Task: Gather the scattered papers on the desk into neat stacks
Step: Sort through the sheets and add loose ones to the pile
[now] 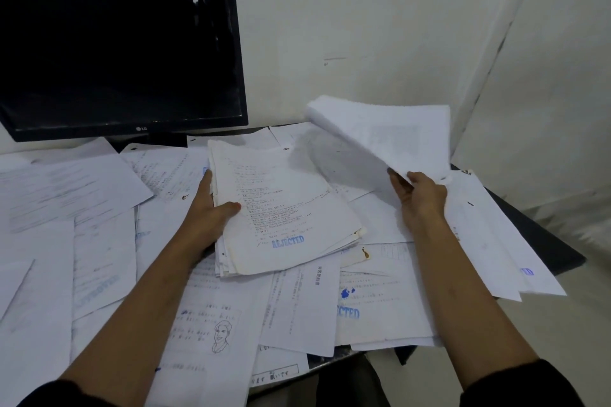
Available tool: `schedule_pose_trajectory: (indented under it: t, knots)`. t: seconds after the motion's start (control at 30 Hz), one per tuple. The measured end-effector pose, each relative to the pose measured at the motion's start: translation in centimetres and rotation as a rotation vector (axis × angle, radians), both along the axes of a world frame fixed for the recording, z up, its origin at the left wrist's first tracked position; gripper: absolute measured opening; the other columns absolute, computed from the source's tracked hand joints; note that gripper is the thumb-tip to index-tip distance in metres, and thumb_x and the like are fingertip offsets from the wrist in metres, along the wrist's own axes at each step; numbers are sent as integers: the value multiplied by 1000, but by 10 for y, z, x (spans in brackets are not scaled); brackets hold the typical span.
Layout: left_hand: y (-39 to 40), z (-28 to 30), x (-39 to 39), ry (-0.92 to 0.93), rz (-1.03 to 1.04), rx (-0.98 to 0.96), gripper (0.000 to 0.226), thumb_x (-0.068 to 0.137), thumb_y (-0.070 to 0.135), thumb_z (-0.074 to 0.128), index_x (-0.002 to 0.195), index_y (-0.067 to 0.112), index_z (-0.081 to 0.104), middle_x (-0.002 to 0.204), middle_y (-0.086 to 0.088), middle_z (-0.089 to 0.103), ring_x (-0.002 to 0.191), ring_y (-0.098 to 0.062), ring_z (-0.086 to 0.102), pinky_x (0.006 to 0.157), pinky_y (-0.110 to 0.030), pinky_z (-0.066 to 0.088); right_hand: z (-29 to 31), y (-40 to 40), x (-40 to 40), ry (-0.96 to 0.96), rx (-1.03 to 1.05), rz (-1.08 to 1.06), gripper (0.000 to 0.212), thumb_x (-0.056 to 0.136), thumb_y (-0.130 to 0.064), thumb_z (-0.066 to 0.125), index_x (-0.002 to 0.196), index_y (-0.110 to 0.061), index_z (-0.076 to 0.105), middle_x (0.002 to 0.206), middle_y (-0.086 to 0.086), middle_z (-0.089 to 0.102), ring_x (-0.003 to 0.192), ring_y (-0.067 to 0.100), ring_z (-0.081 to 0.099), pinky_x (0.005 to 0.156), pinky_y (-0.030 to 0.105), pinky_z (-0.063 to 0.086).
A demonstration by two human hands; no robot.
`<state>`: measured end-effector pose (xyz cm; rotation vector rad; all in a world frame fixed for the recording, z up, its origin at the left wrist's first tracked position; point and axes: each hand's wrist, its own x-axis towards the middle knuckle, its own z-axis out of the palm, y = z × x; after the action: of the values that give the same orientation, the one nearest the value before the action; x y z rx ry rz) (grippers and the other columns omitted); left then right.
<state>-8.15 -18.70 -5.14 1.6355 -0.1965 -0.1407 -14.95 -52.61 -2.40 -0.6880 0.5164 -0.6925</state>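
The left hand (211,208) holds a stack of papers (281,208) by its left edge. The thumb lies on top of the stack and the fingers go under it. The top sheet has lines of small print, too small to read, and a big blue stamp that says "REJECTED" near the bottom. The stack is lifted a little over the middle of the desk (542,241).

The right hand (420,198) pinches the near corner of a loose sheet (390,132) and holds it up in the air, to the right of the stack. The sheet bends and looks blurry, so its print cannot be read.

Many scattered papers (99,241) cover the desk, lying over each other at all angles. One near the front has a drawing of a face (222,335). Another, on the right, shows part of a blue stamp ending in "JECTED" (347,311) and a blue ink blot. A few sheets have brown stains.

A black monitor (119,53) stands at the back left with its screen dark. It says "LG" on the bottom edge. Papers lie right up against its foot. A white wall (363,26) is behind the desk.
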Motion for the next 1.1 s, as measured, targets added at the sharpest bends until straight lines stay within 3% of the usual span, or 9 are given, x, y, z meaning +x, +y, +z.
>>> schedule_pose_trajectory:
  t: [0.13, 0.27, 0.43, 0.5, 0.6, 0.7, 0.8, 0.97, 1.1]
  knots:
    - [-4, 7, -6, 51, 31, -91, 66, 96, 1, 52, 150, 31, 29, 130, 6, 57, 109, -15, 61, 83, -31, 53, -1, 13, 2, 70, -150, 239, 13, 90, 1, 57, 103, -4, 59, 93, 12, 67, 66, 20, 67, 55, 25, 54]
    - [-7, 14, -6, 75, 134, -160, 49, 101, 13, 43, 149, 23, 39, 133, 6, 52, 112, -14, 53, 89, -24, 43, -11, 23, 1, 111, -347, 443, 22, 92, -16, 60, 111, -7, 65, 107, 10, 73, 97, 27, 70, 84, 40, 55]
    - [-3, 11, -3, 177, 40, -274, 53, 98, 44, 49, 146, 20, 43, 139, 0, 56, 120, -16, 57, 108, -37, 41, -5, 31, 3, 277, -542, 604, 41, 86, -16, 69, 122, -15, 50, 96, 8, 74, 66, 16, 66, 62, 28, 50]
    - [-4, 10, -4, 108, 19, -160, 45, 95, 33, 61, 137, 28, 45, 124, 6, 62, 107, -12, 62, 92, -31, 53, -6, 32, 1, 292, -641, 672, 48, 85, -6, 67, 127, -15, 47, 102, 7, 74, 74, 17, 69, 63, 26, 52]
    - [1, 5, -4, 63, -47, -41, 75, 82, 10, 76, 145, 27, 38, 128, 3, 62, 111, -21, 64, 89, -42, 57, -9, 34, -3, 283, -816, 740, 44, 88, 1, 62, 128, -15, 51, 108, 1, 73, 86, 18, 70, 71, 27, 54]
    - [4, 3, -3, 66, -33, -44, 84, 80, 6, 77, 148, 28, 33, 133, 1, 59, 114, -22, 62, 93, -47, 54, -8, 35, -4, 318, -898, 689, 40, 88, -10, 67, 126, -17, 58, 102, 5, 73, 80, 17, 68, 70, 28, 53]
    - [-1, 5, -5, 36, 31, -49, 77, 86, 3, 71, 149, 27, 32, 125, 6, 58, 105, -12, 62, 84, -34, 55, -4, 41, -10, 396, -1109, 588, 35, 85, -26, 72, 119, -24, 61, 107, 1, 68, 84, 13, 65, 67, 22, 50]
    - [-6, 7, -3, 69, 88, -90, 61, 90, 2, 65, 143, 19, 39, 112, 6, 59, 93, -8, 61, 74, -28, 53, 20, 71, -52, 431, -1614, 666, 67, 66, -64, 74, 125, -42, 53, 130, -20, 49, 125, 8, 39, 106, 35, 35]
    - [-3, 9, -1, 112, 76, -69, 59, 92, 10, 65, 145, 16, 39, 129, 0, 59, 101, -13, 64, 70, -25, 57, 33, 109, -105, 472, -1894, 1090, 100, 55, -77, 72, 141, -54, 28, 157, -25, 11, 145, 4, -10, 119, 45, -10]
